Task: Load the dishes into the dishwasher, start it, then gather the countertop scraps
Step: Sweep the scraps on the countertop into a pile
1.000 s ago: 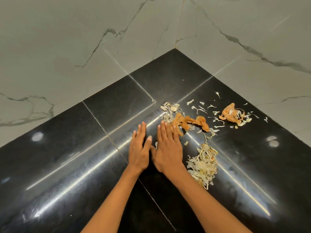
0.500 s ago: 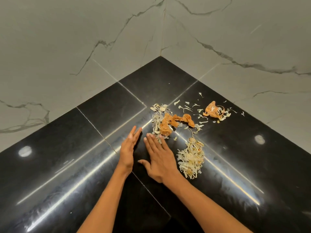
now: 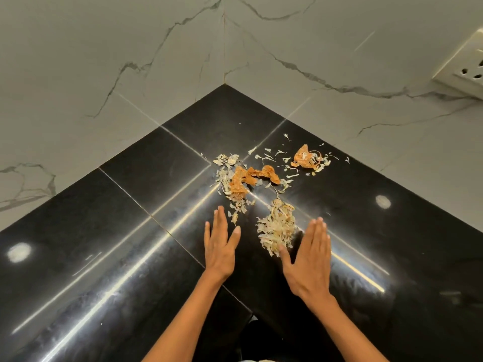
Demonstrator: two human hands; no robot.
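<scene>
Scraps (image 3: pixel 275 229) lie scattered across the glossy black bench (image 3: pixel 109 244) near its far corner, centre of the frame: a pale shredded pile, orange peel pieces (image 3: pixel 252 176) above it, more bits toward the upper right. Left hand (image 3: pixel 220 248) lies flat with its grip released, just left of the pile. Right hand (image 3: pixel 309 257) is flat and released too, thumb touching the pile's lower edge. A wall socket (image 3: pixel 464 65) shows upper right.
</scene>
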